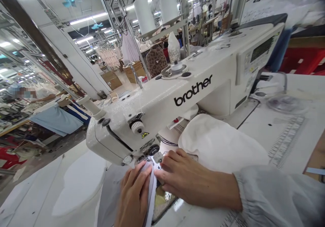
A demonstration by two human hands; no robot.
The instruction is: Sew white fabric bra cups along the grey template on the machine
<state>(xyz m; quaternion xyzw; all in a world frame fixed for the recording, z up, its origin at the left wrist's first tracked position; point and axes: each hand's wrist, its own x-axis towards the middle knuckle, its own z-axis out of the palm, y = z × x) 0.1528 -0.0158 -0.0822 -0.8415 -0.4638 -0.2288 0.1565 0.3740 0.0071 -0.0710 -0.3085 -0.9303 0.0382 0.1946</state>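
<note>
My left hand (133, 196) lies flat on a pale grey fabric strip (152, 189), fingers stretched toward the needle area of a white Brother sewing machine (177, 95). Just beside it, my right hand (188, 181) presses its fingers down on the same fabric edge, right of the presser foot (142, 159). Both hands hold the cloth flat against the machine bed. A folded white fabric piece (220, 142) rests behind my right hand, under the machine arm.
White fabric pieces (78, 183) lie on the table at the left. Two white thread cones (154, 10) stand behind the machine. A printed ruler scale (286, 139) marks the table at the right. Another person sits far left among other workstations.
</note>
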